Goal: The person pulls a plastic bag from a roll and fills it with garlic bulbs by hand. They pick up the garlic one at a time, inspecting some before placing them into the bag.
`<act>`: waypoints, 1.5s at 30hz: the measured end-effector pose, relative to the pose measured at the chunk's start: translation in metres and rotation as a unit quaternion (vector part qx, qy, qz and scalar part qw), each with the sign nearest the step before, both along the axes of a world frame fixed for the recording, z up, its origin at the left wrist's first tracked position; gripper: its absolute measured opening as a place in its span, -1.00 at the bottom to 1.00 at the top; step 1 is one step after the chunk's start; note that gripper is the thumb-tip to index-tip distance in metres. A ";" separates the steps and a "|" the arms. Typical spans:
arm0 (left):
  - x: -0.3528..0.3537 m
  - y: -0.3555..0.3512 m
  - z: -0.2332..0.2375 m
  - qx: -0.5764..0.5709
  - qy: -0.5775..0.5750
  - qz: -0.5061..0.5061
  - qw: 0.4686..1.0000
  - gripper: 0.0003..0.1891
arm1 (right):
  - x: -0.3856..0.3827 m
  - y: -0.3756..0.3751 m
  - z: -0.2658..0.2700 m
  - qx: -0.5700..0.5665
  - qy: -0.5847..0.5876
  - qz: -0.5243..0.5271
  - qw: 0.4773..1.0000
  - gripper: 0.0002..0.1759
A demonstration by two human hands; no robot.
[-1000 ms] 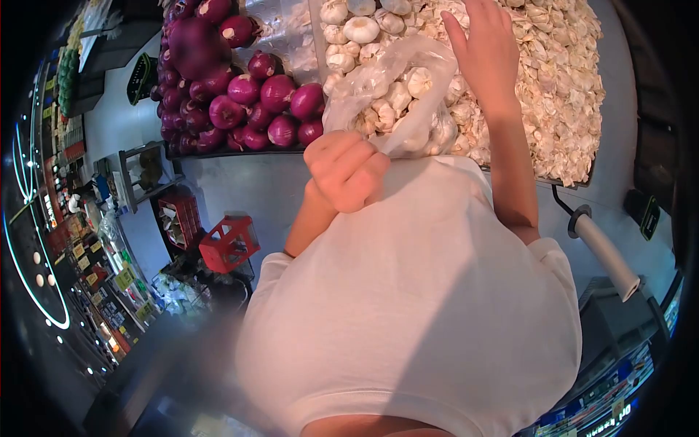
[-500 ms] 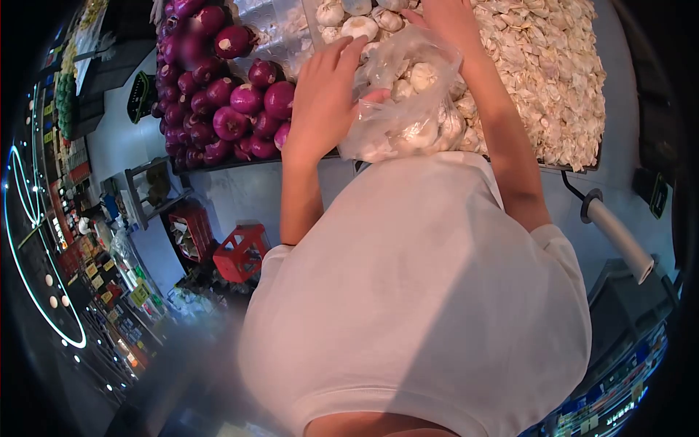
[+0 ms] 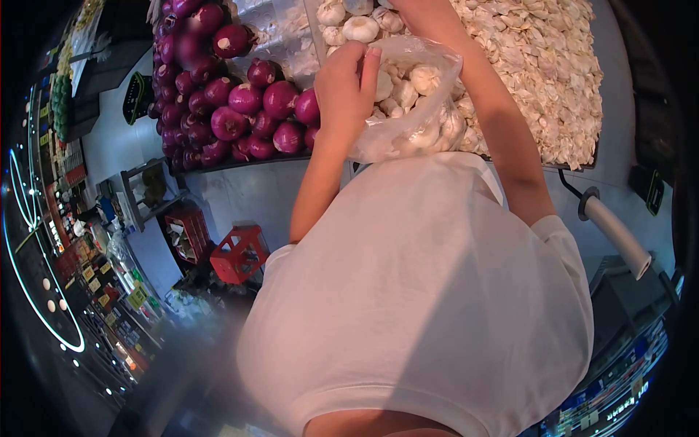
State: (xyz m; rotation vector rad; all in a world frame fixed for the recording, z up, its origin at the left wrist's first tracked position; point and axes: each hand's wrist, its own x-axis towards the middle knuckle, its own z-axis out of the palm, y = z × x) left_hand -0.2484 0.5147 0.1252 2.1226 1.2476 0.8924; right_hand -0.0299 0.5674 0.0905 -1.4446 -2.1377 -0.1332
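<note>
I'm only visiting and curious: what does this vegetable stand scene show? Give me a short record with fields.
Place: produce stand, seen from above the person's chest
Left hand: fingers closed on the rim of a clear plastic bag
Bag contents: several garlic bulbs
Right forearm: stretched over the loose garlic; the hand runs past the top edge
Left of bag: heap of red onions
Below the stand: red crate on the floor
Far right: white roll on a holder
</note>
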 end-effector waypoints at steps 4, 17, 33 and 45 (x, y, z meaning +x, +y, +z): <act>-0.002 0.002 -0.001 -0.066 -0.082 0.020 0.994 -0.60 | -0.001 0.001 0.004 0.002 0.058 -0.067 0.996 -0.51; 0.008 0.004 0.012 -0.226 -0.405 -0.021 0.886 -0.64 | -0.074 -0.131 0.078 -0.247 0.624 0.097 0.735 -0.47; 0.003 -0.035 0.051 -0.237 -0.481 0.017 0.844 -0.54 | -0.059 -0.162 0.066 -0.115 -0.018 -0.082 0.990 -0.61; 0.005 -0.031 0.030 -0.109 -0.300 -0.046 0.947 -0.54 | -0.054 -0.151 0.076 0.012 0.176 -0.026 0.984 -0.58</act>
